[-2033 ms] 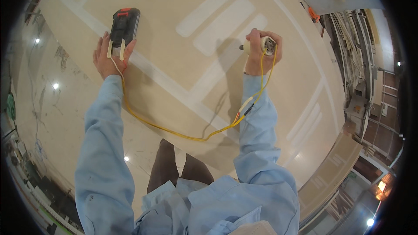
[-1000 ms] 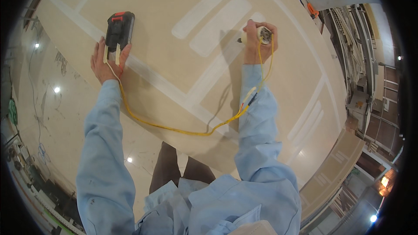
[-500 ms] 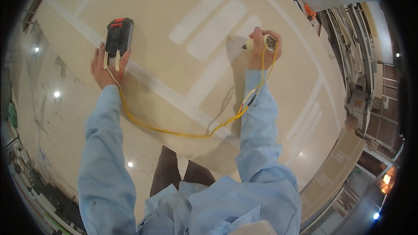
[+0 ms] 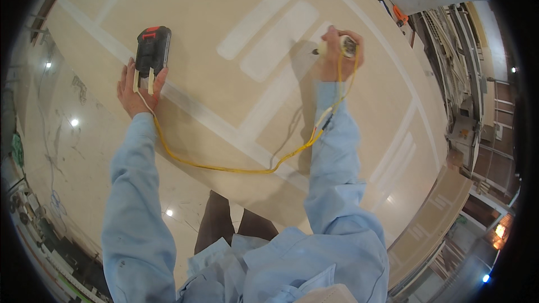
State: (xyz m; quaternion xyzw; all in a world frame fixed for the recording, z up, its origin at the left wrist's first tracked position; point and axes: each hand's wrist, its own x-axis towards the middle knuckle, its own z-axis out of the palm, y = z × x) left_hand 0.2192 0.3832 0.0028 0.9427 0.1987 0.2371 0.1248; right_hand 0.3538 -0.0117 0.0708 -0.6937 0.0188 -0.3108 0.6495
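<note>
A black battery pack with red parts (image 4: 153, 50) lies on the large beige board at the left. My left hand (image 4: 135, 98) is closed around its near end, fingers on one side and thumb on the other. Two pale strips stick out of that end. From there a yellow cable (image 4: 224, 169) loops across to my right hand (image 4: 337, 66), which is wrapped around a small motor-like cylinder (image 4: 348, 47). Its open wired end shows beside my fingers, and a dark thin tip points left from the other end. Most of its body is hidden by the hand.
The beige board (image 4: 196, 17) carries white printed blocks and lines. A tiled floor (image 4: 78, 151) lies to the left. Stacked strips and panels (image 4: 449, 50) stand at the right, and an orange-handled tool (image 4: 400, 13) rests beyond the far right edge.
My right hand has shifted slightly upward with the motor-like cylinder, and the cable by the right forearm has moved a little. My left hand and the battery pack stay nearly in place.
</note>
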